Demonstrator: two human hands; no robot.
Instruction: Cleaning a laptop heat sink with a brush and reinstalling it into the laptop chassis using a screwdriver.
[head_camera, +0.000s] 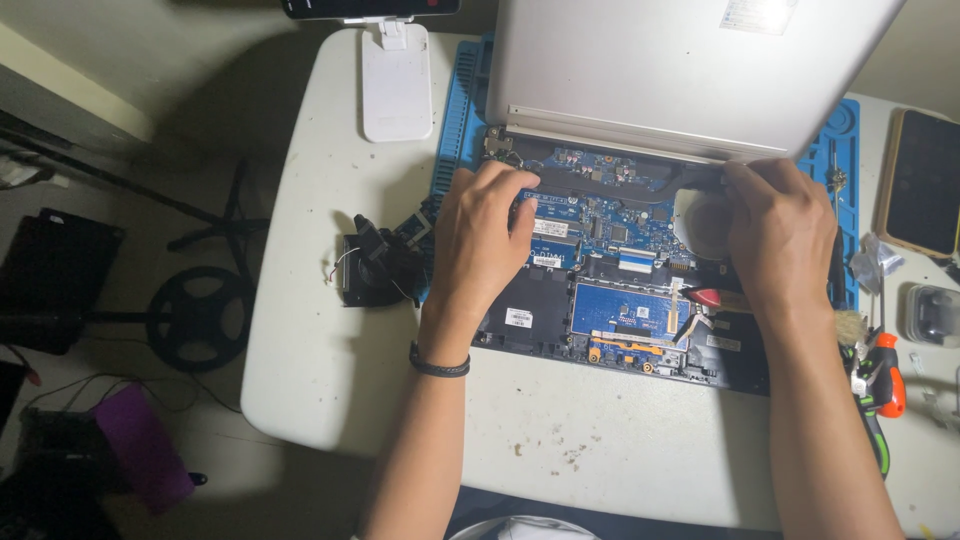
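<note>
An opened laptop base (620, 300) lies on a blue work mat (455, 120), its blue circuit board and dark parts exposed. The silver lid (680, 70) stands tilted up behind it. My left hand (480, 240) rests fingers-down on the left side of the board near the hinge. My right hand (780, 235) presses on the right side beside the round fan (700, 222), fingertips at the hinge edge. Neither hand visibly holds a tool. A red-handled tool (715, 298) lies on the base under my right wrist.
A white phone stand (396, 85) stands at the back left. A small black part with wires (368, 268) sits left of the laptop. Screwdrivers (885, 385), a brush, a clear plastic box (932, 312) and a dark tablet-like slab (925, 180) lie at the right.
</note>
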